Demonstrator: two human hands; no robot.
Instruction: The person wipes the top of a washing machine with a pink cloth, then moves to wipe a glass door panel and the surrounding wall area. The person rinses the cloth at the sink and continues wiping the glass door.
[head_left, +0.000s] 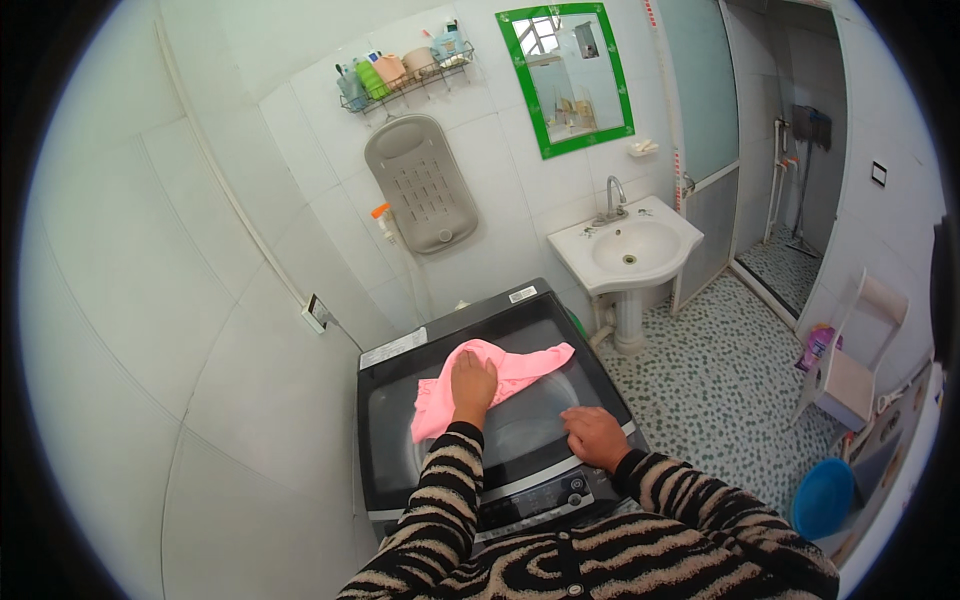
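A pink cloth (517, 367) lies bunched on the dark, see-through lid of a top-loading washing machine (525, 442). My left hand (472, 384) rests palm down on the cloth's middle, its fingers pointing to the machine's back; whether it grips any fabric is hidden. One end of the cloth stretches to the right, while another part hangs toward the lid's left front. My right hand (594, 436) is at the lid's right front edge, fingers curled, apart from the cloth. The control panel (534, 498) lies between my forearms at the machine's front.
Behind the machine, a grey washboard-like plastic panel (424, 184) hangs below a wire rack (409, 84) of toiletries. A white pedestal sink (581, 244) stands at the back right, below a green-framed mirror (536, 82). To the right are a chair (847, 386) and a blue basin (823, 497).
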